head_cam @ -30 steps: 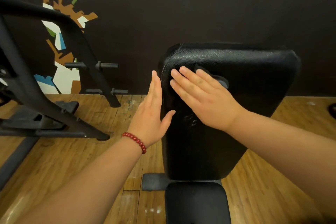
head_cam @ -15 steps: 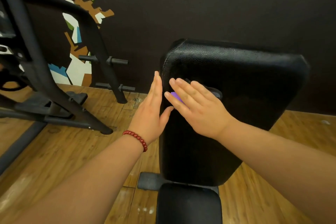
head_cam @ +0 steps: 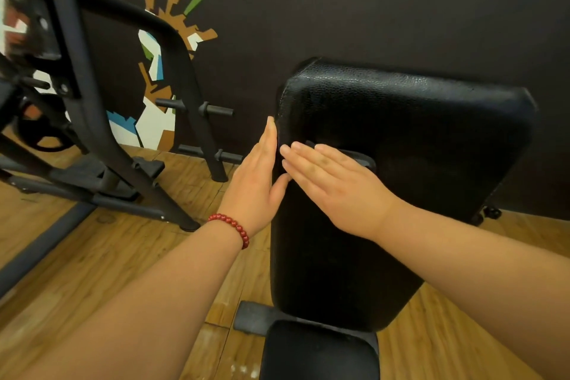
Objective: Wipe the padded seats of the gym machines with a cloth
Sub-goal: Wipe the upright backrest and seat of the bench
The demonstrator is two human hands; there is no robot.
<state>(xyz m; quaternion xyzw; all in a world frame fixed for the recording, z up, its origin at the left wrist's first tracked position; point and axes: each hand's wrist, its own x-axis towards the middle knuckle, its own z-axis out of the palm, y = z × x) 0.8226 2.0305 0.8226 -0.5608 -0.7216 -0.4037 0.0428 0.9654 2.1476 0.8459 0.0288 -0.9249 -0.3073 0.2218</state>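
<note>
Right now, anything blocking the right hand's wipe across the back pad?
Rightward, nothing visible: the back pad is bare. Leftward, the left hand stands flat against the pad's left edge, close to the right hand, which presses the cloth.

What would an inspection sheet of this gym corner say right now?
Surface: black padded backrest, upright and glossy; smaller seat pad below it.
Job's things: dark cloth, mostly hidden under the right hand.
Clutter: nothing seen.
Grippers: right hand flat, straight fingers pressing the cloth on the backrest; left hand flat against the backrest's left edge, red bead bracelet on its wrist.
Cables: nothing seen.
Surroundings: wooden floor; black machine frame to the left; dark wall with a coloured mural.
</note>
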